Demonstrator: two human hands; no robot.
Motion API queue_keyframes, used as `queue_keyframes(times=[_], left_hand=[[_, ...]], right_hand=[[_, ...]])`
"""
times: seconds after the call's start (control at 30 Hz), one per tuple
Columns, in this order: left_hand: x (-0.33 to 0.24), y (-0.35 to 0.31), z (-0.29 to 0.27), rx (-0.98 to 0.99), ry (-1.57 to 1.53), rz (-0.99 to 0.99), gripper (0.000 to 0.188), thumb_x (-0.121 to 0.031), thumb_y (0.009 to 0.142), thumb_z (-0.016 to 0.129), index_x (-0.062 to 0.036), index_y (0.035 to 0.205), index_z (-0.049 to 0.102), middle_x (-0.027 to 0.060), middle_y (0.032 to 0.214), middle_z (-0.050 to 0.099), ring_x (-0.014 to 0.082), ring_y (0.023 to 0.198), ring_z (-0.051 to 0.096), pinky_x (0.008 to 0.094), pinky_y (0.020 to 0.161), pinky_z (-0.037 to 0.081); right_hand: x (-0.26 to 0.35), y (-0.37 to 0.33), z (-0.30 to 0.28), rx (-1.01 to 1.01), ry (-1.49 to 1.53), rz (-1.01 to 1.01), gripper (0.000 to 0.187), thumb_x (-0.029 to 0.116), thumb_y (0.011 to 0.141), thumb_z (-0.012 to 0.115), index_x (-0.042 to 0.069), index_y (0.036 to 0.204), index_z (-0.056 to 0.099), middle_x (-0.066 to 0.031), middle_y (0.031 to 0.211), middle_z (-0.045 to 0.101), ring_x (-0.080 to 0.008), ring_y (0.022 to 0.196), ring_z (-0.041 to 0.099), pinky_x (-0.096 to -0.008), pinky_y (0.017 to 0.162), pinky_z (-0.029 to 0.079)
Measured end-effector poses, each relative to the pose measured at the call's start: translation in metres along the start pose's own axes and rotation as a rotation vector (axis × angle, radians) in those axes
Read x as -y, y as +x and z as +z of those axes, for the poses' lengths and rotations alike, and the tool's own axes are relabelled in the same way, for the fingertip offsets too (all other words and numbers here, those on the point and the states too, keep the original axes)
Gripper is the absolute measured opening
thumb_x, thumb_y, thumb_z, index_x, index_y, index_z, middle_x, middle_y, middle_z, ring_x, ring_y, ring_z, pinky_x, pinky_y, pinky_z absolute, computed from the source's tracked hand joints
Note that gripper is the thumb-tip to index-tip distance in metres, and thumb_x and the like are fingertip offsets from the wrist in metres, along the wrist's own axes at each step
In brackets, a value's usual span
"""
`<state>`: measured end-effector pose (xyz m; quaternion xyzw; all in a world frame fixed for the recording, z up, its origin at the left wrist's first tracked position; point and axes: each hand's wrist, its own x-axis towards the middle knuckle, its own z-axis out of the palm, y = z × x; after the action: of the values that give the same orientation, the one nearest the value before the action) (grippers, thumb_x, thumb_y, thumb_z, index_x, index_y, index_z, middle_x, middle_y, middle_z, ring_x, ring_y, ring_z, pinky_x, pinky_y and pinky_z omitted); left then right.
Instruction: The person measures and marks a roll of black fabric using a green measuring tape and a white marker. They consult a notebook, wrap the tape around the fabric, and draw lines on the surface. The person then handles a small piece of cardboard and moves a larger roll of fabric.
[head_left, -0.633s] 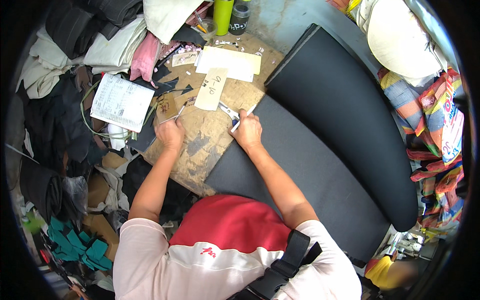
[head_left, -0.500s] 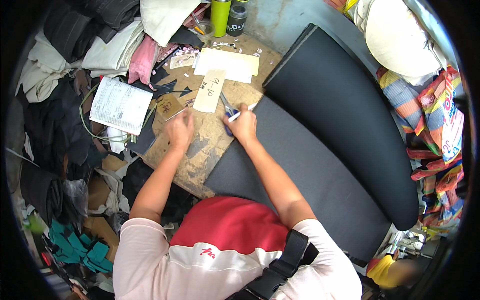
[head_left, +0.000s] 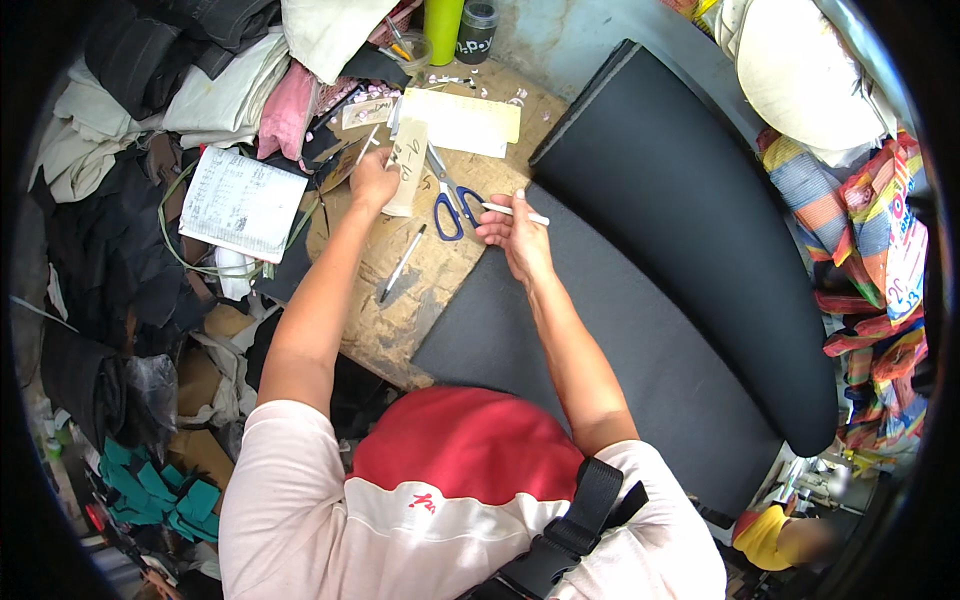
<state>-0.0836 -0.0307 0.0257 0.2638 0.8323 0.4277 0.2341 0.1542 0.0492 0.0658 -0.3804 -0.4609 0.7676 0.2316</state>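
Note:
My left hand (head_left: 375, 184) is closed at the left edge of a cream card strip (head_left: 408, 180) with handwriting, which stands tilted. A thin white stick (head_left: 368, 143) shows beside its fingers; whether it is held too I cannot tell. Between thumb and fingers, my right hand (head_left: 516, 238) holds a slim white pen (head_left: 530, 214), its other fingers loosely curled. Just left of that hand lie blue-handled scissors (head_left: 455, 205), blades partly behind the card. A white pen with a black end (head_left: 403, 263) rests on the worn wooden tabletop (head_left: 385, 340).
Black sheet material (head_left: 590, 300) covers the right side, its far part folded over in a thick roll (head_left: 690, 220). Paper cards (head_left: 480, 125), a green bottle (head_left: 440, 35) and a dark jar (head_left: 477, 35) stand or lie at the back. An open notebook (head_left: 242, 205) sits on piled fabric (head_left: 110, 260).
My left hand has moved up and right to the cream card, which now tilts. My right hand has left the scissors and moved right, still holding the pen. Another pen now shows on the table.

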Motion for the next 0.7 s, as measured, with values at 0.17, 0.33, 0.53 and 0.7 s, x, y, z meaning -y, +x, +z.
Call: queue_keyframes(times=[0.17, 0.33, 0.53, 0.7], left_hand=[[-0.025, -0.070, -0.004, 0.167, -0.715, 0.021, 0.027, 0.002, 0.083, 0.059, 0.0028, 0.110, 0.060, 0.0112, 0.096, 0.067, 0.0156, 0.080, 0.064, 0.0274, 0.074, 0.052], [-0.022, -0.173, 0.030, 0.476, -0.849, -0.148, 0.029, -0.003, 0.081, 0.065, 0.0030, 0.109, 0.060, 0.0100, 0.095, 0.067, 0.0140, 0.080, 0.064, 0.0280, 0.072, 0.053], [0.030, -0.184, 0.033, -0.318, 0.555, 0.464, 0.035, -0.030, 0.075, 0.070, -0.0031, 0.097, 0.067, 0.0143, 0.081, 0.067, 0.0354, 0.075, 0.063, 0.0428, 0.072, 0.050], [0.036, -0.154, 0.012, 0.007, 0.364, 0.221, 0.031, -0.027, 0.076, 0.068, -0.0006, 0.092, 0.067, 0.0179, 0.078, 0.066, 0.0316, 0.075, 0.064, 0.0438, 0.070, 0.049]], right_hand=[[0.000, -0.043, -0.004, 0.007, 0.090, -0.133, 0.034, 0.028, 0.094, 0.051, 0.000, 0.114, 0.049, -0.0101, 0.095, 0.062, -0.0178, 0.080, 0.063, -0.0263, 0.068, 0.051], [-0.011, -0.095, -0.013, 0.048, -0.028, -0.241, 0.034, -0.003, 0.082, 0.062, -0.004, 0.113, 0.049, -0.0093, 0.099, 0.061, -0.0148, 0.086, 0.062, -0.0252, 0.078, 0.051], [-0.033, -0.130, -0.059, -0.305, -0.434, -0.292, 0.048, -0.005, 0.073, 0.063, -0.006, 0.118, 0.048, -0.0062, 0.088, 0.060, -0.0100, 0.069, 0.061, -0.0231, 0.063, 0.052], [-0.084, -0.143, -0.077, -0.354, -0.556, -0.298, 0.054, 0.000, 0.069, 0.069, -0.004, 0.119, 0.050, -0.0095, 0.093, 0.061, -0.0135, 0.073, 0.060, -0.0265, 0.066, 0.051]])
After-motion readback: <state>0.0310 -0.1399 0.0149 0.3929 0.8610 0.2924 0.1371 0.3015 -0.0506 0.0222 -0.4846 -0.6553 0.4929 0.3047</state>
